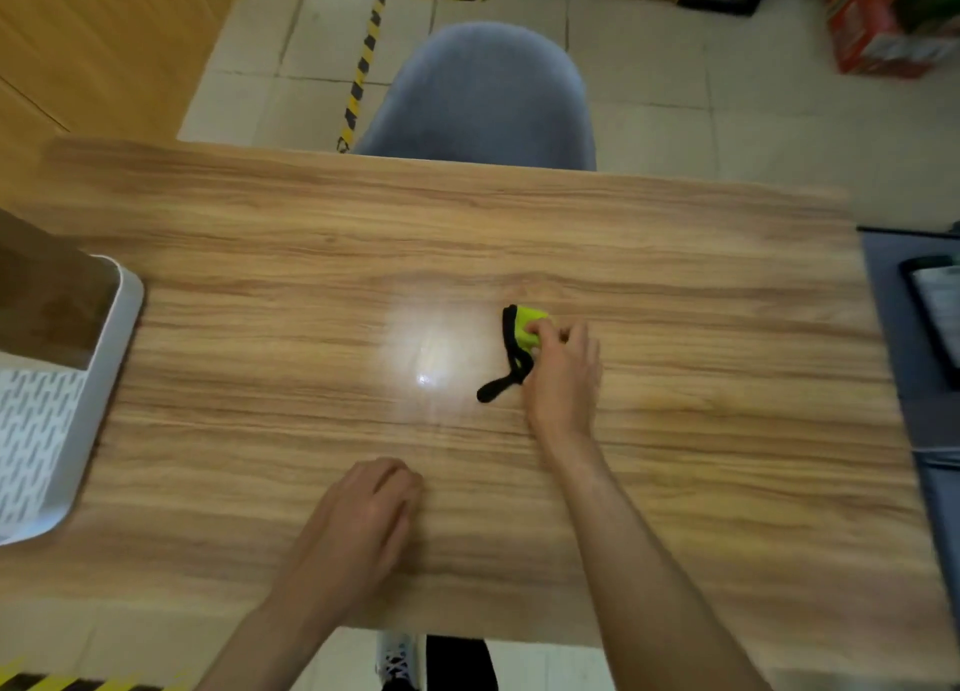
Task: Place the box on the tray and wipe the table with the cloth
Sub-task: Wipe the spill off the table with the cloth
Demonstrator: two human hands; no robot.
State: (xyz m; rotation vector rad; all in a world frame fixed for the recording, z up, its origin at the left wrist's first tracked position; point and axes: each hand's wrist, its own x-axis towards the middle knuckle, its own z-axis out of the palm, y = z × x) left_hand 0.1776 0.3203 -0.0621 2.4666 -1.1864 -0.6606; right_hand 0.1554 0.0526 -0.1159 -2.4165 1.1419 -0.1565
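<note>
right of the glare on the wooden surface (pixel 675 254), the right hand (pixel 563 373) has its fingers (pixel 540 333) clamped on the bunched yellow cloth (pixel 522 334); the left hand (pixel 363 514), loosely curled and empty, rests nearer, while unwiped surface stretches left toward the white tray (pixel 111 358) holding the brown box (pixel 47 306).

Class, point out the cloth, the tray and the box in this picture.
cloth (pixel 525 321), head view, on its yellow part beside the fingers.
tray (pixel 117 337), head view, on its white right rim.
box (pixel 47 301), head view, on its brown side.
</note>
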